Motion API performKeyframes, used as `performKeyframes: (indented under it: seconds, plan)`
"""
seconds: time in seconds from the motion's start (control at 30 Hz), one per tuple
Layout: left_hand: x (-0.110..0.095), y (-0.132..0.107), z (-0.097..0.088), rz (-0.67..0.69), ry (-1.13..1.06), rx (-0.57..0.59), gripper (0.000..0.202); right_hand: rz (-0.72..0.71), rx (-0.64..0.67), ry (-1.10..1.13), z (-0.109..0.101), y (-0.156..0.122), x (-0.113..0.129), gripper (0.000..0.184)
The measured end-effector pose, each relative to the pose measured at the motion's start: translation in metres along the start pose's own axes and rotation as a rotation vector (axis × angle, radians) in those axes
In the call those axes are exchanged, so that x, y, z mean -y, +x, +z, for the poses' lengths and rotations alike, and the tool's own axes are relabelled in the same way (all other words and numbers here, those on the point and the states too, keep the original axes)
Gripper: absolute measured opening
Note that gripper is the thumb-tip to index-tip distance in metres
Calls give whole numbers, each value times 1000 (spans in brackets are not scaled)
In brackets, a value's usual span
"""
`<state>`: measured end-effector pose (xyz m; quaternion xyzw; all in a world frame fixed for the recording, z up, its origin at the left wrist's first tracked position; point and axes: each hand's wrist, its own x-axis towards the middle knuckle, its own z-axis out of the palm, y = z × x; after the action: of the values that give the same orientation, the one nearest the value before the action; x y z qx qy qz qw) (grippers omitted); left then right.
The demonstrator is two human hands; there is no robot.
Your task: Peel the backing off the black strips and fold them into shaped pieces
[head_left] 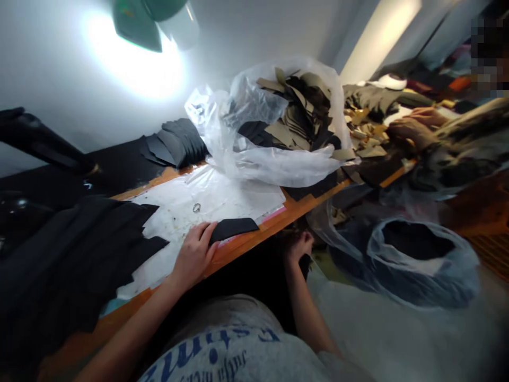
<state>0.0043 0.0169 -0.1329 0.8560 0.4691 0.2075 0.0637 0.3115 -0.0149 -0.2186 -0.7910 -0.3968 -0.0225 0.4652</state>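
My left hand [194,253] lies on the white sheet [191,207] at the table's front edge, fingers stretched out over the near end of a black cut piece [234,228]. My right hand [301,247] is below the table edge [254,241], fingers curled around a dark piece that I cannot make out. A small metal ring [196,208] lies on the white sheet just beyond my left hand.
A pile of black cut pieces [79,254] covers the table's left. A clear bag of tan and black pieces [286,122] sits at the back. Another person's hands [413,127] work at the far right. An open plastic bag [417,254] stands beside the table, a lamp [155,21] overhead.
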Motion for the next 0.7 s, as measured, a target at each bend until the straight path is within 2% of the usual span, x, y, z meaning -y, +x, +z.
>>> performKeyframes:
  seconds: [0.07,0.13,0.17,0.23,0.3,0.33,0.43,0.5,0.63,0.7]
  plan:
    - [-1,1,-2,19,-37,-28,48,-25,-143,53,-19,1,15,40]
    - [-4,1,-4,112,-47,-47,49,-143,-165,136,-33,0,43,36]
    - [-6,1,-5,173,-41,-56,49,-260,-93,175,-37,0,61,30]
    - [-12,1,-6,266,-38,-104,48,-555,158,186,-37,-1,98,21]
    - [-16,2,-8,298,-67,-180,46,-809,373,105,-28,-2,132,19]
    - [-17,2,-9,292,-91,-219,45,-897,415,59,-21,-3,145,21]
    - [-12,-1,-20,177,-136,-308,36,-1019,390,34,-1,-3,169,41]
    - [-4,-7,-30,55,-150,-326,25,-1080,417,93,10,-3,181,47]
    - [13,-30,-57,-195,-183,-350,18,-1158,636,175,23,-4,215,43]
    - [20,-43,-77,-241,-154,-382,17,-1137,785,198,28,-7,239,45]
